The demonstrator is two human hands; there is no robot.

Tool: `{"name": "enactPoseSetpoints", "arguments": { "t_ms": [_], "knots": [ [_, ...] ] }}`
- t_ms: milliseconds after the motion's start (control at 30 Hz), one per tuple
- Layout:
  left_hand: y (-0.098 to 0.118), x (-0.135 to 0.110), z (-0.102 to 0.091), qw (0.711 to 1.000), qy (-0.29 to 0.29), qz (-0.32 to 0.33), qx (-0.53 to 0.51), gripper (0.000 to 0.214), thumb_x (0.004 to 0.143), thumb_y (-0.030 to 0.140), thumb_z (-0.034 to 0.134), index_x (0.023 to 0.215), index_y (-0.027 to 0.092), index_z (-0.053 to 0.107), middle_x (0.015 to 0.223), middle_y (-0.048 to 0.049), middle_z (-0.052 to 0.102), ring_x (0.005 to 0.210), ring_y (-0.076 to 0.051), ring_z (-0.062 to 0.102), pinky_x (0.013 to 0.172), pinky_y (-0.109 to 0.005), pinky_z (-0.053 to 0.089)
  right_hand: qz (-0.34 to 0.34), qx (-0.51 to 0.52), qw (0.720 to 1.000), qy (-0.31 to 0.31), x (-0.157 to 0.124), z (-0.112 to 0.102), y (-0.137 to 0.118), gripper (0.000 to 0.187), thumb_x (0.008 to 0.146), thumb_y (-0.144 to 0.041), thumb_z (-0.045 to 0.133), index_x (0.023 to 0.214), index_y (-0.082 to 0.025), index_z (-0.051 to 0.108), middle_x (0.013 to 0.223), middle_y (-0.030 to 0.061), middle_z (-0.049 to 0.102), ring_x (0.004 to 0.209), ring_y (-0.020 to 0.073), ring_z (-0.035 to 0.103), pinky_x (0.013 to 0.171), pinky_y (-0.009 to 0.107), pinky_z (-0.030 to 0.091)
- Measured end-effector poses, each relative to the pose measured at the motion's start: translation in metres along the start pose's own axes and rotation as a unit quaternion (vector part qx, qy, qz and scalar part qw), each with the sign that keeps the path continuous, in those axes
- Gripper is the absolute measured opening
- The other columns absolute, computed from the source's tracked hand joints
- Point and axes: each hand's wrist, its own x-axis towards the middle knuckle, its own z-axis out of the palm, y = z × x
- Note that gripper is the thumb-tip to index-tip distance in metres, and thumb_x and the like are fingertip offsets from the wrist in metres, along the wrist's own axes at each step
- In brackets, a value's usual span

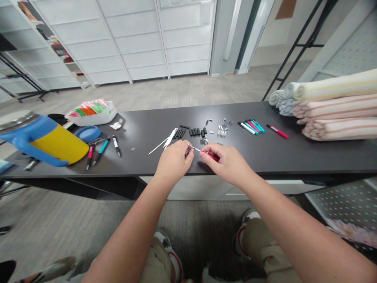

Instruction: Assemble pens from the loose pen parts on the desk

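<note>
Bare forearms (129, 232) are stretching away from me as I'm steering the left hand (173, 161) and right hand (226, 163), narrowly pinching a red pen (209, 154) at centre frame, over a black tabletop (147, 135), grey carpet (165, 90) beyond

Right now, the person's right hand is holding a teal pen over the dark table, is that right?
Not quite, the colour is wrong: the head view shows the right hand holding a red pen, not a teal one, over the dark table.

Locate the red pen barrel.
In the head view, the red pen barrel is pinched in the right hand, beside the left hand, near the table's front edge.
</note>
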Motion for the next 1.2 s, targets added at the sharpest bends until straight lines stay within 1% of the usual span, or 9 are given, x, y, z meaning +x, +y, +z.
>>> {"name": "enactPoseSetpoints", "arguments": {
  "t_ms": [267, 567, 1200],
  "knots": [
    [0.0014, 0.0005, -0.0009, 1.000, -0.006, -0.005, 0.007, 0.013, 0.102, 0.027, 0.057, 0.104, 0.021, 0.069, 0.097, -0.0056, 0.073, 0.089, -0.022, 0.068, 0.079, -0.035, 0.050, 0.003, 0.003, 1.000, -0.004, 0.0006, -0.0009, -0.0002, 0.020, 0.102, -0.038, 0.060, 0.098, -0.022, 0.072, 0.075, -0.0014, 0.071, 0.064, 0.0150, 0.058, 0.062, 0.027, 0.036],
    [0.0011, 0.0006, -0.0009, 1.000, -0.004, -0.003, 0.005, 0.013, 0.102, 0.027, 0.057, 0.104, 0.021, 0.068, 0.096, -0.0061, 0.073, 0.089, -0.022, 0.068, 0.079, -0.034, 0.050, 0.003, 0.002, 1.000, 0.001, 0.0005, -0.0004, 0.0000, 0.021, 0.102, -0.038, 0.060, 0.096, -0.022, 0.072, 0.073, -0.0015, 0.069, 0.062, 0.0149, 0.057, 0.061, 0.027, 0.035],
    [0.0009, 0.0002, -0.0009, 1.000, -0.002, -0.002, -0.001, 0.012, 0.101, 0.026, 0.058, 0.104, 0.022, 0.068, 0.096, -0.0054, 0.072, 0.088, -0.022, 0.068, 0.079, -0.035, 0.050, 0.001, 0.004, 1.000, 0.001, 0.0008, -0.0007, 0.0004, 0.021, 0.102, -0.039, 0.059, 0.097, -0.022, 0.072, 0.075, -0.0012, 0.070, 0.063, 0.0150, 0.057, 0.062, 0.028, 0.036]
  ]
}}
